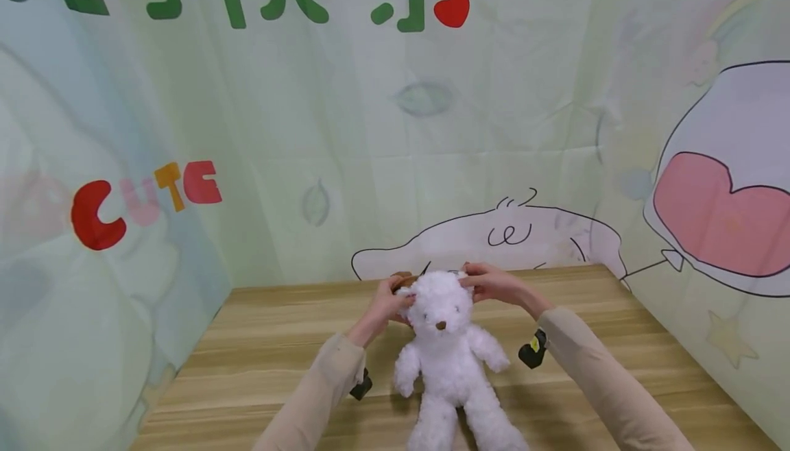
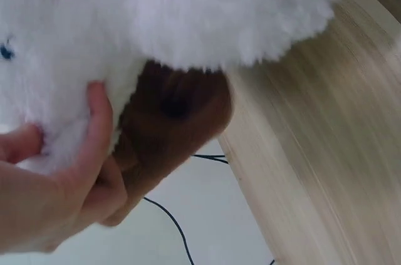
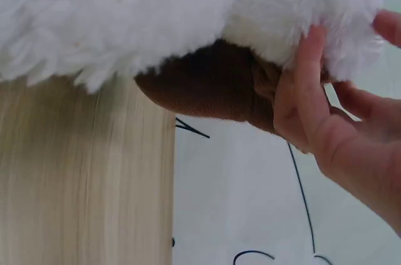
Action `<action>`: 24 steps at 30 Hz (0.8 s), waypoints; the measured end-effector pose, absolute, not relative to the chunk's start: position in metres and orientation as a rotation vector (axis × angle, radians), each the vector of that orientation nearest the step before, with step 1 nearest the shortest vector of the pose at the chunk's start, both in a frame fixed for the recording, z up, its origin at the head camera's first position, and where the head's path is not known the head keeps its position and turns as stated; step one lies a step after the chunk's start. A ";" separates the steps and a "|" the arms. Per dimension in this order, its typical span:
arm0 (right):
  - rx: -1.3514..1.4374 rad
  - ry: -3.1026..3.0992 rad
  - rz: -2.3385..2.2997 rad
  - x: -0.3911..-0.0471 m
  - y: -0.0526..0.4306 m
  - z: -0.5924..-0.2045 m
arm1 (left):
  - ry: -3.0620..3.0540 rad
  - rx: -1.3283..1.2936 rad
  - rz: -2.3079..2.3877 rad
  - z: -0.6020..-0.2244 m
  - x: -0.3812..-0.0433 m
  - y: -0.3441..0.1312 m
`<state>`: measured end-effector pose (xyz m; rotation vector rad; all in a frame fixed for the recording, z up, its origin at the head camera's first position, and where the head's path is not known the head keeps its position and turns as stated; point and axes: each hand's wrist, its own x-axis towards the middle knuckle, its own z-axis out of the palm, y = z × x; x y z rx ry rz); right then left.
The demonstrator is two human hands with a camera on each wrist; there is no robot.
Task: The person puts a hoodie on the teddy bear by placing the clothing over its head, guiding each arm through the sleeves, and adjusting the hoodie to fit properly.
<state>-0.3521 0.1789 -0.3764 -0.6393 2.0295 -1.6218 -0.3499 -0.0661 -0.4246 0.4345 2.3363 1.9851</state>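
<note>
A fluffy white teddy bear (image 1: 450, 369) faces me on the wooden table, its brown nose and two eyes showing. My left hand (image 1: 384, 306) pinches the fur at one side of its head, around the ear, between thumb and fingers. On the other side, my right hand (image 1: 498, 284) does the same at the other ear. Behind the head is a brown cloth piece (image 2: 178, 108), perhaps a hat; in both wrist views some fingers lie against it. Most of this brown cloth (image 3: 207, 86) is hidden from the head view.
The wooden table (image 1: 271, 348) ends at its far edge just behind the bear's head. A pale printed curtain (image 1: 370, 163) hangs behind and along both sides. Black wrist cameras (image 1: 533, 349) sit below the beige sleeves (image 1: 592, 362).
</note>
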 end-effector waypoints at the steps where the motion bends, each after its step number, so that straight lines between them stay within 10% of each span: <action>1: -0.673 2.069 -1.598 -0.351 0.178 -0.376 | 2.369 0.461 2.013 -0.437 -0.359 -0.066; 5: -0.765 2.351 -1.522 -0.345 0.168 -0.378 | 2.619 0.625 2.137 -0.473 -0.385 -0.065; 15: -1.139 3.299 -1.082 -0.332 0.146 -0.391 | 3.205 0.608 1.711 -0.406 -0.316 -0.048; 24: -1.264 3.024 -1.016 -0.315 0.169 -0.398 | 2.814 1.002 1.721 -0.425 -0.307 -0.071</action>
